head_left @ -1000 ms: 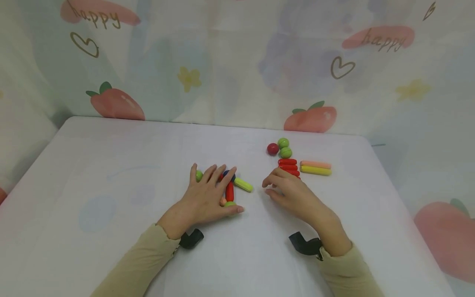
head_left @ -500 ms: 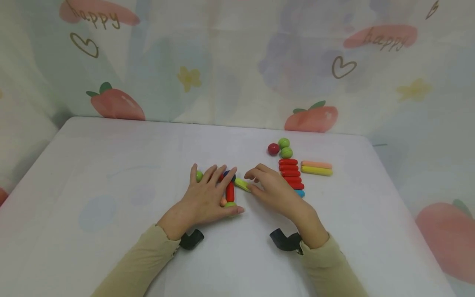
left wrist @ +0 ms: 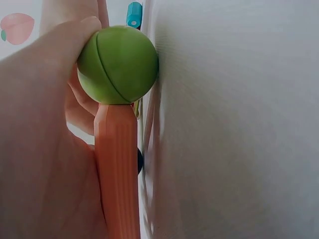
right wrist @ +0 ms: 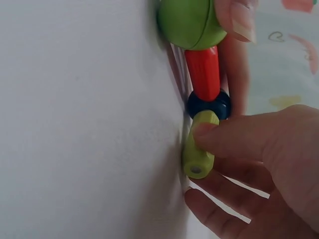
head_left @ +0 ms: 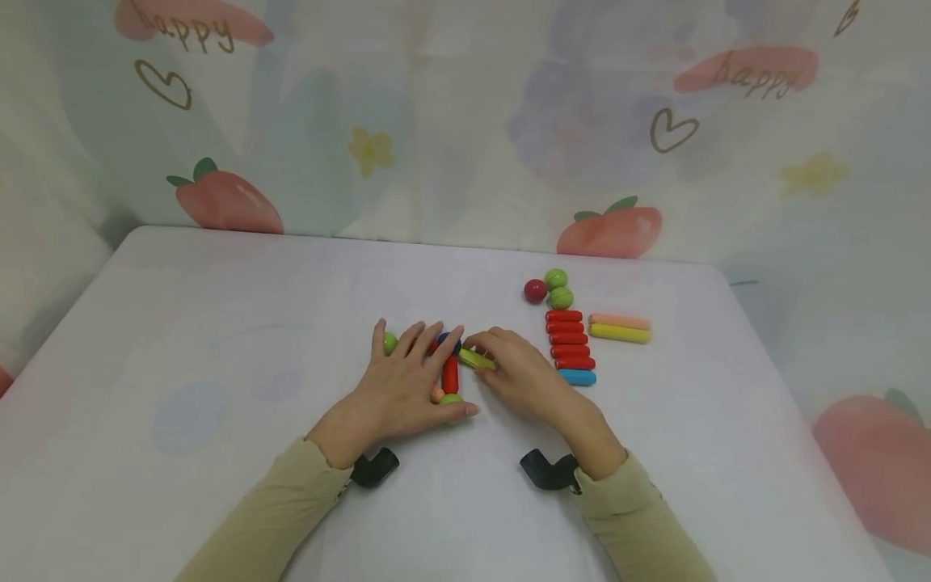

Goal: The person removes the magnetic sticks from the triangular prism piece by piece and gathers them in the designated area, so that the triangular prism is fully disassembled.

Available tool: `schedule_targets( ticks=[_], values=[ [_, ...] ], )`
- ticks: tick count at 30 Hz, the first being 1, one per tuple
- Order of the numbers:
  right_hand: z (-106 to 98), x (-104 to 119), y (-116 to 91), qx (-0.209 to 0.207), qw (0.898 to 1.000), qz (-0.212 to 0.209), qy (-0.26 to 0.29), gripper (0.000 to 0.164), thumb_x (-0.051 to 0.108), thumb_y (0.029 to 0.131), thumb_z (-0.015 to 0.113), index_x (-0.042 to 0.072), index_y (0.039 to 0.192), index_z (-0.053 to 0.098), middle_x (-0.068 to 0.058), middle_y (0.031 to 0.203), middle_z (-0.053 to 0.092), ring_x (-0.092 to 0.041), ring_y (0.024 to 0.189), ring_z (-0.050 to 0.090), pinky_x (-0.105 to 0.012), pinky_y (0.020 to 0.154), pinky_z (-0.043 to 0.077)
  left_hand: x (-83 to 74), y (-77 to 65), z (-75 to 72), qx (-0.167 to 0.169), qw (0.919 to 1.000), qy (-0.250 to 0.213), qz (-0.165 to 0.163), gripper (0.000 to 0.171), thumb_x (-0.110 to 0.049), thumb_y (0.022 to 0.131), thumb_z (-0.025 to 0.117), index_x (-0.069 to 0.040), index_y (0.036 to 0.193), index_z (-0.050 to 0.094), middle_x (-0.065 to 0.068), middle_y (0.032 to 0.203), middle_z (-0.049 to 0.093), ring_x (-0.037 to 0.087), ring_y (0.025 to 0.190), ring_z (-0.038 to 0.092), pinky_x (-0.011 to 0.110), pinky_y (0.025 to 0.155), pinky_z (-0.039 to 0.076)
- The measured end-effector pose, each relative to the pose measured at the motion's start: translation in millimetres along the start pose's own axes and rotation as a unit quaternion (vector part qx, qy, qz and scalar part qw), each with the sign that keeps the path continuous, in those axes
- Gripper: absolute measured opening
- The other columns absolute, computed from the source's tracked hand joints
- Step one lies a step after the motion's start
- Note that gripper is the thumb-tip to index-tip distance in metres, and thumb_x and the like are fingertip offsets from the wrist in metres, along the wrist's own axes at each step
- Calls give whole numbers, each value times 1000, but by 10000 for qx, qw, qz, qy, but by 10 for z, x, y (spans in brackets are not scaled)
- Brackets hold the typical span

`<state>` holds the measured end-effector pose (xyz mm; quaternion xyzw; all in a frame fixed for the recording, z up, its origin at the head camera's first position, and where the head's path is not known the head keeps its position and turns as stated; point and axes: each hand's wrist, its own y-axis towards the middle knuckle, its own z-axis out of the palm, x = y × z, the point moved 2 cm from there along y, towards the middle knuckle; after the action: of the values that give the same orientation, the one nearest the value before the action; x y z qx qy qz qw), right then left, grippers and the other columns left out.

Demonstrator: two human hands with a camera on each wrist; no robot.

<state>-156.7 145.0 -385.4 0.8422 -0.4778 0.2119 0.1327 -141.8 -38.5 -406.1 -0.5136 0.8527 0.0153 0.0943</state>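
Rod (head_left: pixel 474 358), short and yellow-green, lies on the white table (head_left: pixel 240 485) between my two hands, its long axis running from ten o'clock to four, with twelve pointing straight away from me. At its ten o'clock end it meets the dark blue ball (right wrist: pixel 193 105); whether the two are joined, I cannot tell. My right hand (head_left: pixel 525 376) is the nearer and pinches it between thumb and finger at the four o'clock end, the other fingers loosely bent below. From that hand the rod lies between nine and ten o'clock

My left hand (head_left: pixel 396 396) spreads flat over the other pieces, fingers straight and apart, gripping nothing that I can see; the rod sits between two and three o'clock from it. Its thumb touches the green ball (left wrist: pixel 118 64), where an orange rod (left wrist: pixel 118 169) meets it. From the blue ball a red rod (head_left: pixel 451 377) runs towards six, to that green ball. What matters most, I judge, is the line from my right fingertips along the rod to the blue ball
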Motion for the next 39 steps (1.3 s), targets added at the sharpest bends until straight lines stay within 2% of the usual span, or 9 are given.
schedule_targets(
  ticks=[31, 39],
  values=[
    [61, 36, 26, -259, 9995, -35, -178, 35, 9, 90, 72, 7, 123, 64, -9, 114, 70, -23, 106, 65, -39, 95, 56, 10, 10, 18, 65, 10000, -19, -11, 103, -89, 81, 36, -29, 161, 9, 5, 164, 25, 32, 150, 23, 73, 114, 1],
    [31, 27, 16, -147, 9999, 13, -79, 34, 8, 88, 73, 6, 120, 64, -7, 109, 70, -19, 93, 65, -36, 87, 58, -10, -3, 23, 28, 10000, 41, 35, 102, -88, 81, 36, -29, 161, 11, 3, 164, 26, 30, 150, 24, 72, 115, 2]
  ],
)
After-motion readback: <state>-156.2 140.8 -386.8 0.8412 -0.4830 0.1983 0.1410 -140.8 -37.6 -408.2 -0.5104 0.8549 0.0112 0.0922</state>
